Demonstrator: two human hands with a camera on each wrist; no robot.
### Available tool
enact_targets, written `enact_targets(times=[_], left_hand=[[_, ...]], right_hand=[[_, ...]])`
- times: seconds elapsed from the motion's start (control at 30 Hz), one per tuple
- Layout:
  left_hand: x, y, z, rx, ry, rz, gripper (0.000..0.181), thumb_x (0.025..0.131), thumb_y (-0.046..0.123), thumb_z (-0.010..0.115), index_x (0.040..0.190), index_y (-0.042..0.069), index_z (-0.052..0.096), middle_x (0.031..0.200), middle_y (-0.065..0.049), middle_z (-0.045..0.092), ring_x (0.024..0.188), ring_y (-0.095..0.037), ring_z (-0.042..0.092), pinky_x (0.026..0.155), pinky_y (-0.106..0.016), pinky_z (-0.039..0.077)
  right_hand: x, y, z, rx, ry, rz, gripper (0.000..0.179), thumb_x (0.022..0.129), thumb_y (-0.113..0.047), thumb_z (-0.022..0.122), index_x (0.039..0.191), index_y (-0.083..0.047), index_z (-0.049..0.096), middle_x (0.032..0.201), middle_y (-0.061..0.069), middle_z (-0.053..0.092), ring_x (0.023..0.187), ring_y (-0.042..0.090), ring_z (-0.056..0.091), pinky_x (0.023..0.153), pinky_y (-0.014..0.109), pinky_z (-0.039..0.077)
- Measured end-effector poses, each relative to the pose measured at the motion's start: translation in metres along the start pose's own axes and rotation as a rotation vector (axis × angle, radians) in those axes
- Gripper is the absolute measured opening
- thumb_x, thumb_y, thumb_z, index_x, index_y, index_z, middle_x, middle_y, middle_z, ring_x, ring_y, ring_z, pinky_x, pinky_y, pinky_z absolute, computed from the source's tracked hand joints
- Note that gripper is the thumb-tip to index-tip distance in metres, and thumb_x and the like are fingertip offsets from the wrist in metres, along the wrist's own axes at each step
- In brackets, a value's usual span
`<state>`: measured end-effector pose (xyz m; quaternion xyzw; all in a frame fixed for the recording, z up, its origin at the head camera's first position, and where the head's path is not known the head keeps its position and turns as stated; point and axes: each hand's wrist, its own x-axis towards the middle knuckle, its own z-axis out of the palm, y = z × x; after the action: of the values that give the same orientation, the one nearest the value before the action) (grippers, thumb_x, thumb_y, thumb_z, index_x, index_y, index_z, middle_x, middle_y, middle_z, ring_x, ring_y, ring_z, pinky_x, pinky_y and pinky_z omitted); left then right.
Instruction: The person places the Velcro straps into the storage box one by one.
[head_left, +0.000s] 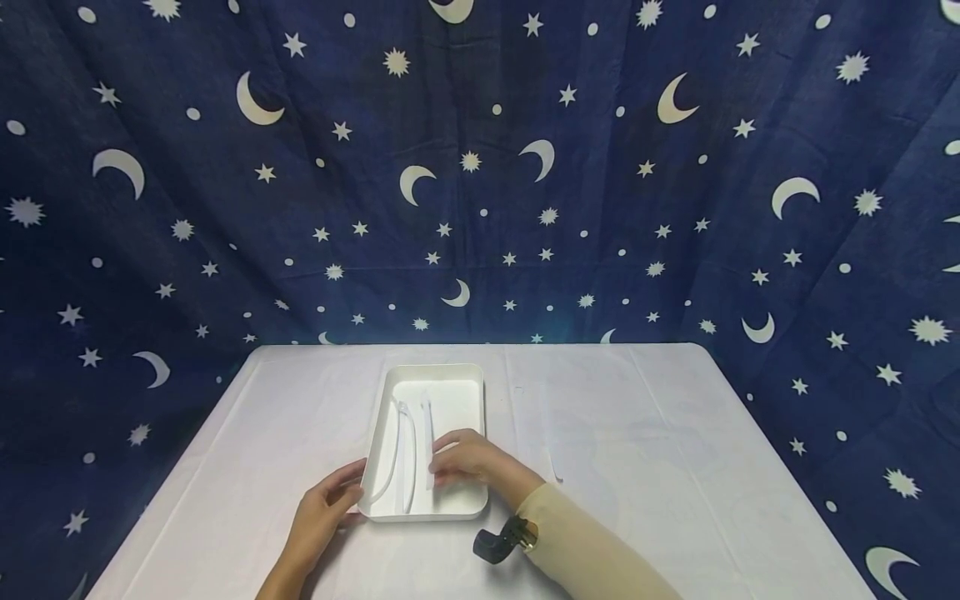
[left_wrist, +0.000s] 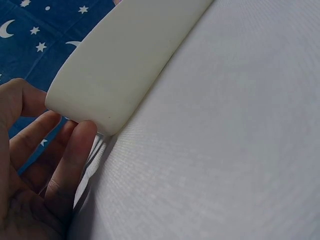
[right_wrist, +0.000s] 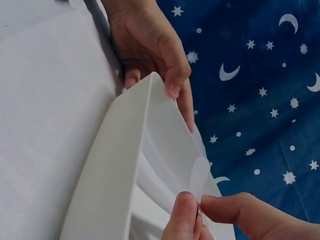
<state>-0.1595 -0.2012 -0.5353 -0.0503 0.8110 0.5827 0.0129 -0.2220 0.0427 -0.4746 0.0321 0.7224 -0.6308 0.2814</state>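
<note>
A shallow white tray (head_left: 433, 518) lies on the table with several slender white strips (head_left: 412, 467) inside, some of them bowed. My left hand (head_left: 322, 508) grips the tray's near left corner; in the right wrist view its thumb (right_wrist: 175, 85) bends over the rim. Over the inside of the tray, my right hand (head_left: 467, 458) pinches a thin white strip (head_left: 428, 425) between thumb and fingertips. From the right wrist, a pale rounded end (right_wrist: 199, 175) shows just beyond those fingertips. White on white hides much of the strips' detail.
A white cloth covers the table (head_left: 637, 467). Right of the tray lies another thin pale strip with a dark tip (head_left: 557, 475). A dark device (head_left: 495, 546) is strapped at my right wrist. Behind the table hangs a blue curtain (head_left: 480, 217) with moons and stars.
</note>
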Motion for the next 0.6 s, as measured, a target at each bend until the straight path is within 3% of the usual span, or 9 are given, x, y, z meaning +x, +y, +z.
enact_targets(times=[0.6], left_hand=[[0.002,-0.005,0.001,-0.008,0.016,-0.001,0.049,0.091,0.02,0.067,0.137,0.008,0.056,0.134,-0.018,0.06,0.112,-0.034,0.065,0.073,-0.028,0.063]], right_hand=[[0.002,0.007,0.015,-0.172,0.113,-0.009,0.035,0.072,0.006,0.07,0.106,0.002,0.063,0.071,0.013,0.066,0.053,0.016,0.066,0.056,0.028,0.062]])
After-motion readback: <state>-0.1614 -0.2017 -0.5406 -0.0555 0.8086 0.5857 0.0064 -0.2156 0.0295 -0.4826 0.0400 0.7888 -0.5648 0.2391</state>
